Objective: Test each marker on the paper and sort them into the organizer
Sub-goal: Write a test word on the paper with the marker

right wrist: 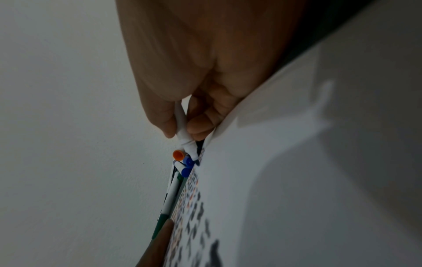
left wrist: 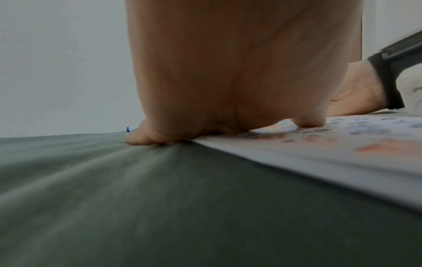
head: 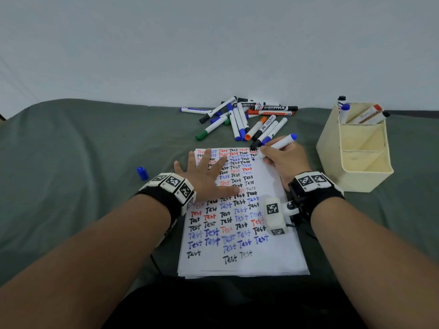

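Pinched between thumb and curled fingers, the blue marker sits in the right hand, tilted with its blue end up and away and its tip down on the paper near the far right corner of the sheet. The right forearm comes in from the near side of the paper, wrist low at the sheet's right edge. From the right wrist view the fingers wrap the white barrel just above the nib, and the tip looks to be touching the page.

Left hand is flat and spread, fingers straight, palm pressing the upper left part of the paper, holding nothing. The little-finger side hangs off the sheet's left edge onto the green cloth.

Paper itself is covered in rows of "Test" in black, blue and red.

Left of the paper, a loose blue cap stands on the cloth. Right of it, the cream organizer has a few markers standing in its back compartment. Beyond the paper's far edge there's the pile of markers, all jumbled up.
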The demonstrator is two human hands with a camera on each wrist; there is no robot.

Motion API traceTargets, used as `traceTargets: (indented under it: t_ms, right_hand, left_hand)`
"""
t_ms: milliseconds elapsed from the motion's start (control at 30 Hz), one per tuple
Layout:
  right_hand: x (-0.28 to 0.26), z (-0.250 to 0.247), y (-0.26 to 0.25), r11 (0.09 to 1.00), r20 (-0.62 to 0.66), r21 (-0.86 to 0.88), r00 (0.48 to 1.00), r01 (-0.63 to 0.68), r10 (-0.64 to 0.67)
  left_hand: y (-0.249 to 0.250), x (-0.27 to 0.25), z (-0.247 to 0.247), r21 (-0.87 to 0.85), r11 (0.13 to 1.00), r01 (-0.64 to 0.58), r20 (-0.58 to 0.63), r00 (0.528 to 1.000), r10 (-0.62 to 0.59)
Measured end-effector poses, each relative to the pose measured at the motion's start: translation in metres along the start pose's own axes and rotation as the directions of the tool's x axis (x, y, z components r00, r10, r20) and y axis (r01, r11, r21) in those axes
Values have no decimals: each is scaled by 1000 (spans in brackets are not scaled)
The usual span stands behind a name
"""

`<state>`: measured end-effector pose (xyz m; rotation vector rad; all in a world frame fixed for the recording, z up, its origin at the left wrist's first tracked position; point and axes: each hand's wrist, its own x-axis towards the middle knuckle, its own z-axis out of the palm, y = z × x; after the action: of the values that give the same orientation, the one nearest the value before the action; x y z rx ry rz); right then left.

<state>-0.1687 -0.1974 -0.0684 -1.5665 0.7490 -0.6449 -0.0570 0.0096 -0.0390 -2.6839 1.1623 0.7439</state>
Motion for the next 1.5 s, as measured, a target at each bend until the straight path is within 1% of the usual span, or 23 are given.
traceTargets:
  t_ms: [200,400,567,833,1300,1500]
  right_hand:
    - [0,1,0,999,8,-54,1000,0,1]
    - [-2,0,-1,999,4,-37,1000,7,-7]
    - [-2,0,-1,997,17,-74,999,32,-30]
    - [2,-1,2,996,7,-89,1000,2,-2]
    - [2,-2,3,991,5,-131,1000,11,-11]
    - [-1,-3,0,990,-21,-137,999,22,-25]
  left_hand:
    - [2,-2,-1,-2,1000,5,2,1000,-5]
    - [1,-2,-1,-1,1000,6,10,1000,-6]
    - [0,0,1,-9,1000,4,3,1000,-4]
    - [-1,2,1,-11,1000,1,3,1000,-1]
    - [-2,1,1,-9,1000,-1,3,1000,1]
    - [-2,1,2,-6,1000,-4,-11,1000,4]
